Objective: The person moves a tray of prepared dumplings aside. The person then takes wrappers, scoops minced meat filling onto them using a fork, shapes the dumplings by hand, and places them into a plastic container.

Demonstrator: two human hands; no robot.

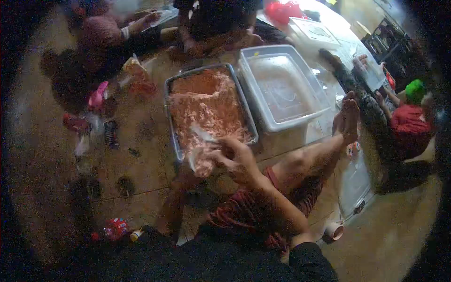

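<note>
At centre frame, a person's right hand (238, 157) works beside a blurred pinkish lump (203, 164) at the lower edge of a tub (243, 101) of reddish-brown mix (204, 110); the left hand (191, 175) is dim below. Neither grip can be told. Pale streaks suggest work partway done, blending unfinished.

No text or label can be read.
</note>
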